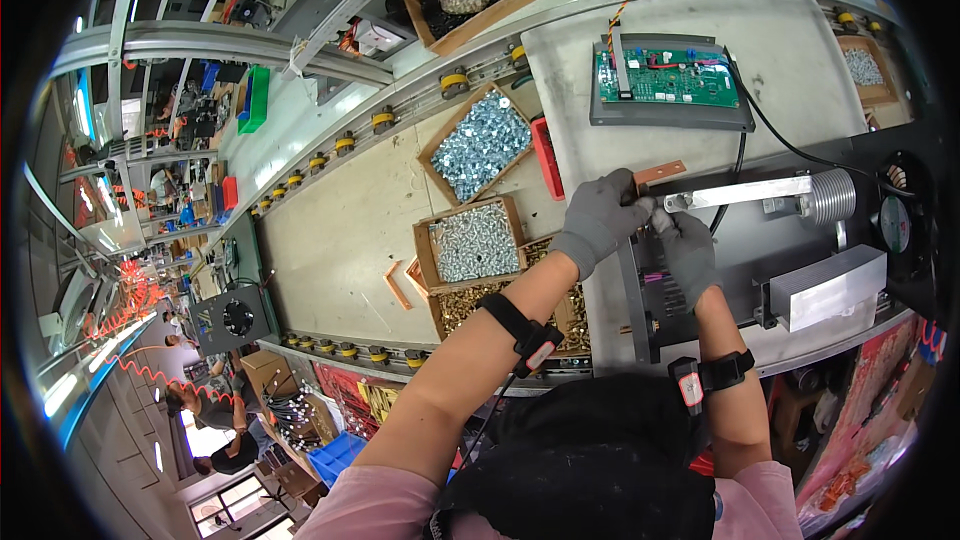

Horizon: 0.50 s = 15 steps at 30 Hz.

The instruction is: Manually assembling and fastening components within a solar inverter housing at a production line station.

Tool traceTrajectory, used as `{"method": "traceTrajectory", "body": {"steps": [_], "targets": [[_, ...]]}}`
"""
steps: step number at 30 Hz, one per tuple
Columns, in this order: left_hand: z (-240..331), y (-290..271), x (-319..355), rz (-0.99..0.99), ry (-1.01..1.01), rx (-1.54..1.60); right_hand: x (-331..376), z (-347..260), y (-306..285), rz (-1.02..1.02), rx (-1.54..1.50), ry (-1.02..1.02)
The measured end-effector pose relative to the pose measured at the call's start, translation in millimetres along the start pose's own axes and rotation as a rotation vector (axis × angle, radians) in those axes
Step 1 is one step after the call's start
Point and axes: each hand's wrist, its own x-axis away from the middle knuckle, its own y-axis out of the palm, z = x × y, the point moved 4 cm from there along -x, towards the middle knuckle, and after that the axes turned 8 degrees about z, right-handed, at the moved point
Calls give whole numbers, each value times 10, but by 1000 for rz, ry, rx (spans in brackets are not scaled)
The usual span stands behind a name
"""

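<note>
My left hand (598, 218), in a grey glove, has its fingers closed at the near-left end of a flat copper strip (662, 172) with holes. Close beside it, my gloved right hand (690, 252) has its fingers bent together by the left end of a silver metal bar (735, 194). What lies between the right fingertips is hidden. The bar runs right to a ribbed silver coil (832, 197). Both hands are over a dark metal chassis (745, 265), which carries a finned silver heat sink (830, 288) and a round fan (893, 220).
Left of the chassis are cardboard boxes of silver screws (470, 242), silver fasteners (482, 145) and brass-coloured parts (465, 308). A green circuit board (670, 78) sits on a grey plate beyond it. A black cable (790, 145) arcs toward the fan. Loose copper strips (398, 286) lie left.
</note>
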Motion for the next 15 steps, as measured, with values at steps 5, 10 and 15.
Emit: {"method": "traceTrajectory", "body": {"steps": [5,10,15], "targets": [[43,36,55,69,55,-82,36,-127,-124,55,137,-89],[4,-29,45,47,-121,71,256,-111,-277,21,-32,-128],[298,-177,189,26,-133,-260,787,-583,-544,-44,-26,-310]]}}
